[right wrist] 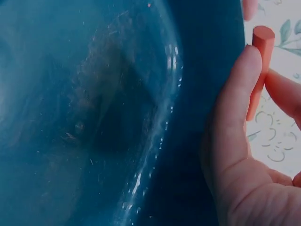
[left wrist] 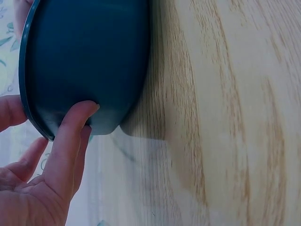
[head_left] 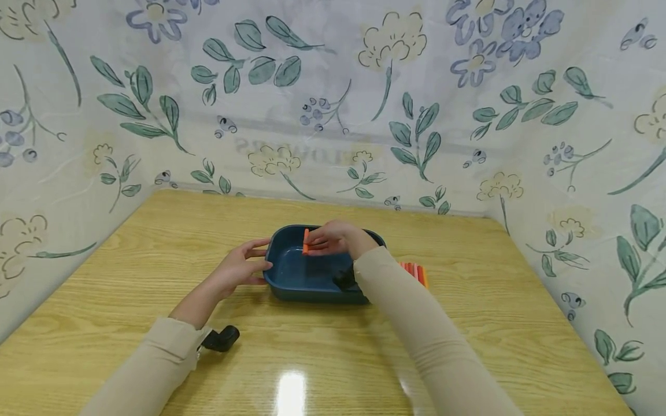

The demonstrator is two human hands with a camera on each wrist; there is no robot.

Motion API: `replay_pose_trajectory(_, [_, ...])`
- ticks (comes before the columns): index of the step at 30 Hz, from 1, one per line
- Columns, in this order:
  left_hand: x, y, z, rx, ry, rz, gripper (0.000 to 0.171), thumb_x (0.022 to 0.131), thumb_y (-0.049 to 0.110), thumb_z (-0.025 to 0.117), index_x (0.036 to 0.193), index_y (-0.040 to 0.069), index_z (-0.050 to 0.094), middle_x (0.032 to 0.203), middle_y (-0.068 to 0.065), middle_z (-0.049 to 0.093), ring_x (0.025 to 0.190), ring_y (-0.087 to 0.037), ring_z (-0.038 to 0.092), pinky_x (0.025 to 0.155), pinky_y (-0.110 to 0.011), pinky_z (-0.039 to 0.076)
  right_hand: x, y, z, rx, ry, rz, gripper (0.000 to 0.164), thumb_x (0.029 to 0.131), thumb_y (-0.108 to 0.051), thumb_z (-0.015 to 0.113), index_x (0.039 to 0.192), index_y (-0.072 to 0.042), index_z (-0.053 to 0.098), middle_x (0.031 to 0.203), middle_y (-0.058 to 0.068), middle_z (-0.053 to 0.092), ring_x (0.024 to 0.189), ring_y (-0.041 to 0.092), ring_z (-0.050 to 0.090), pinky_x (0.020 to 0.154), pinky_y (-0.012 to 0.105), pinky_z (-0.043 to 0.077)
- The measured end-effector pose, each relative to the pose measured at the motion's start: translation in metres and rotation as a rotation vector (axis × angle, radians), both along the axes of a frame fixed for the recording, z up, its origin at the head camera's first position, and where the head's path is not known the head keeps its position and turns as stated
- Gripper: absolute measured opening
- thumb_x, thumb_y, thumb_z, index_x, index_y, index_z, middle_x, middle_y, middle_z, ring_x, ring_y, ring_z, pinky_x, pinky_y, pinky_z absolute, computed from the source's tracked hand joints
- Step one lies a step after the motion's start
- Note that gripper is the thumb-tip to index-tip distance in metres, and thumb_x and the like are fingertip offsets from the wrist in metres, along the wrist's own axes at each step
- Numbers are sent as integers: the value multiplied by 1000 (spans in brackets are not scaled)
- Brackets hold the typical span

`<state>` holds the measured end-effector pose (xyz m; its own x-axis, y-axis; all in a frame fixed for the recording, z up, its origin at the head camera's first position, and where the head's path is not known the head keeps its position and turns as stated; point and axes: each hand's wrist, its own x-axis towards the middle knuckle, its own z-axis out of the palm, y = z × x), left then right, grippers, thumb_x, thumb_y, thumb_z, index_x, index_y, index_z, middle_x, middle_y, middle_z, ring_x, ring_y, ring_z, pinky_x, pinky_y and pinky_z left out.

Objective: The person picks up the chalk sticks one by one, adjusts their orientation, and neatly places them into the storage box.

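Note:
A dark blue rectangular plastic basin [head_left: 304, 297] with rounded corners stands on the table. My left hand [head_left: 236, 268] holds its left end, some fingers against the outer wall and a fingertip over the rim; the left wrist view shows fingers [left wrist: 70, 146] along the outside. Over the basin, my right hand [head_left: 335, 236] pinches an orange stick [head_left: 305, 242], like an unwrapped crayon, between thumb and fingers. In the right wrist view this stick [right wrist: 263, 52] is short and flat-ended, held above the basin's wall. The right forearm hides part of the basin's right side.
A row of red, pink and orange sticks [head_left: 413, 270] lies right of the basin, partly behind the right sleeve. Black wrist camera pieces [head_left: 221, 339] project from the cuffs. Flower-patterned cloth [head_left: 333, 115] encloses the wooden table [head_left: 291, 358] at the back and sides.

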<state>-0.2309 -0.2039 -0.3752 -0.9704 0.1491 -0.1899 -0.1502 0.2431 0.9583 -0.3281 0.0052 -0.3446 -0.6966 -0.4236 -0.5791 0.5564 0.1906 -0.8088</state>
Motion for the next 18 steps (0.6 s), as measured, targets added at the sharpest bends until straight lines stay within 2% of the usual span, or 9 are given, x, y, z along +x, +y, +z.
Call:
replay_pose_trajectory(5, [1, -1, 0, -4, -1, 0, 62, 92, 2, 54, 146, 3, 25, 140, -30, 30, 110, -43, 52, 77, -44, 54, -4, -5, -4, 50, 4, 42, 23, 89, 5, 56, 112, 8, 55, 90, 17, 59, 80, 25, 60, 85, 34, 52])
replay_pose_trajectory(12, [1, -1, 0, 3, 6, -2, 62, 91, 1, 54, 146, 3, 25, 139, -31, 30, 109, -42, 54, 77, -44, 54, -7, -12, -15, 115, -27, 89, 12, 88, 9, 56, 100, 8, 57, 85, 17, 60, 73, 24, 61, 70, 30, 56])
replay_pose_trajectory(15, [1, -1, -1, 1, 10, -1, 61, 91, 1, 54, 146, 3, 26, 139, -31, 30, 108, -42, 54, 77, -44, 54, -7, -15, -21, 139, -26, 84, 25, 85, 11, 58, 110, 12, 55, 83, 17, 59, 70, 24, 61, 65, 29, 57])
replay_pose_trajectory(18, [0, -2, -1, -3, 10, 1, 61, 91, 0, 54, 146, 3, 26, 139, -30, 30, 108, -42, 54, 76, -44, 54, -6, -17, -24, 170, -19, 79, 49, 83, 13, 59, 128, 11, 42, 83, 17, 57, 67, 24, 61, 62, 29, 57])
